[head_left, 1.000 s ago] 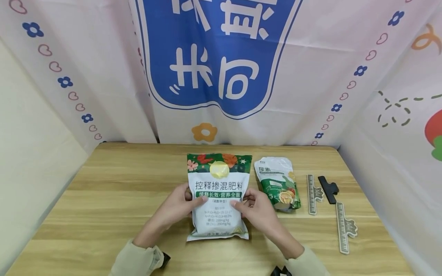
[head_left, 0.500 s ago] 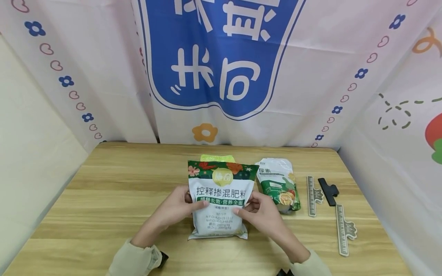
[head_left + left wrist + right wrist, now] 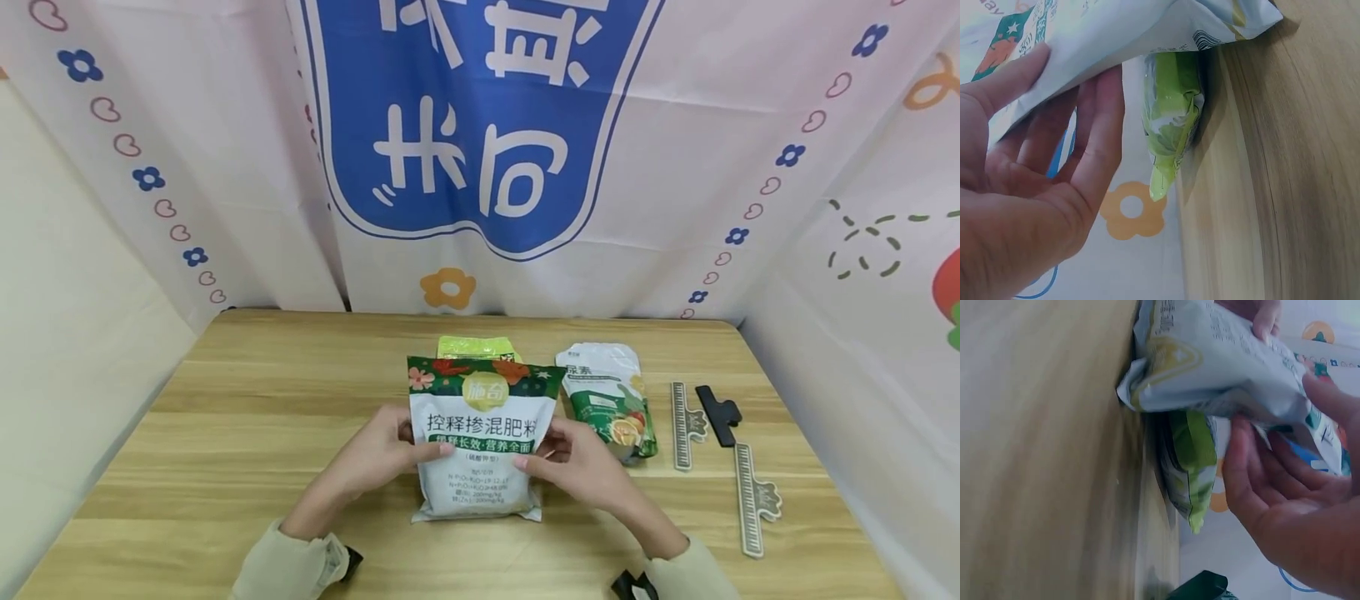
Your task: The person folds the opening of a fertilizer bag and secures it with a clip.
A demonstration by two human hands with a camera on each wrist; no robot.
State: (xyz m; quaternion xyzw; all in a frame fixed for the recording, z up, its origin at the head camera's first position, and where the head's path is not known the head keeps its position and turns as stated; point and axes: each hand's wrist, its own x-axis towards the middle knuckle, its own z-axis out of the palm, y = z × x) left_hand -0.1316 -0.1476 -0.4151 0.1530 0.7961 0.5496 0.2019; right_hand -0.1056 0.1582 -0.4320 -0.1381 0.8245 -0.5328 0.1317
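A white fertilizer bag [image 3: 480, 467] with a dark green printed top stands tilted on the wooden table, its lower edge at the tabletop. My left hand [image 3: 386, 450] grips its left side, thumb on the front and fingers behind. On the opposite side my right hand [image 3: 581, 462] holds it the same way. Behind it lies a lime-green bag [image 3: 476, 346], mostly hidden in the head view. The left wrist view shows that green bag [image 3: 1175, 112] beyond my fingers, and in the right wrist view the white bag [image 3: 1210, 369] spans both hands.
A white and green pouch [image 3: 607, 404] lies to the right on the table [image 3: 247, 433]. Further right are a clear clip [image 3: 681, 425], a black clip [image 3: 717, 414] and another clear clip [image 3: 752, 500]. A printed cloth [image 3: 375, 275] hangs along the back edge.
The fertilizer bag's top has tipped toward me and lower in the head view, uncovering the lime-green bag behind. Both hands have kept their hold and shifted slightly with it.
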